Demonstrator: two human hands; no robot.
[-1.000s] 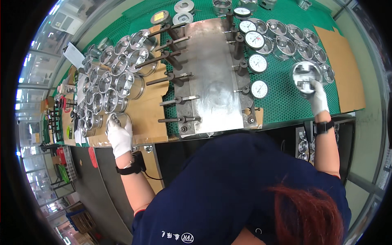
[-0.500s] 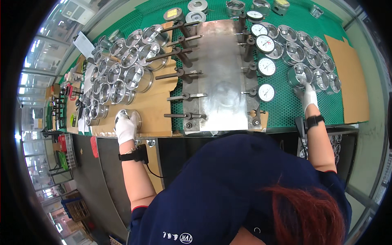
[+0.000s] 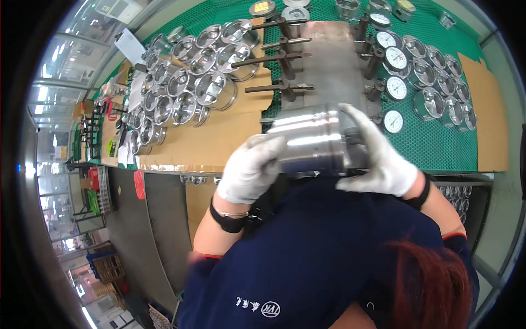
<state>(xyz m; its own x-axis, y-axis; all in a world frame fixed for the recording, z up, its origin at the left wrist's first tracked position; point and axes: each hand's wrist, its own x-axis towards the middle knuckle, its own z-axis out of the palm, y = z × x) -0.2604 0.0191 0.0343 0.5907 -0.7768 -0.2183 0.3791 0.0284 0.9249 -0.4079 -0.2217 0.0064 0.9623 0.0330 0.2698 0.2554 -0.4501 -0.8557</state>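
A shiny metal piston (image 3: 312,143), with grooves round its side, is held on its side close in front of my body. Around its left end, my white-gloved left hand (image 3: 251,167) curls its fingers; part of the grip is hidden. My gloved right hand (image 3: 383,159) spans the right end, thumb and fingers to either side of it. Behind the piston stands a flat steel plate (image 3: 331,66), flanked by clamp-like metal arms (image 3: 280,88) on the left and round dial gauges (image 3: 396,88) on the right.
Several pistons (image 3: 212,90) stand on cardboard (image 3: 219,140) to the left. More pistons (image 3: 428,104) are grouped on the green mat (image 3: 408,145) to the right, beside another cardboard sheet (image 3: 490,109). Pistons (image 3: 348,8) also stand along the back. A clipboard (image 3: 130,46) leans at the far left.
The piston under my left hand has been lifted from the cardboard and brought to the middle. My right hand has left the right-hand pistons and gripped it too. The view has shifted.
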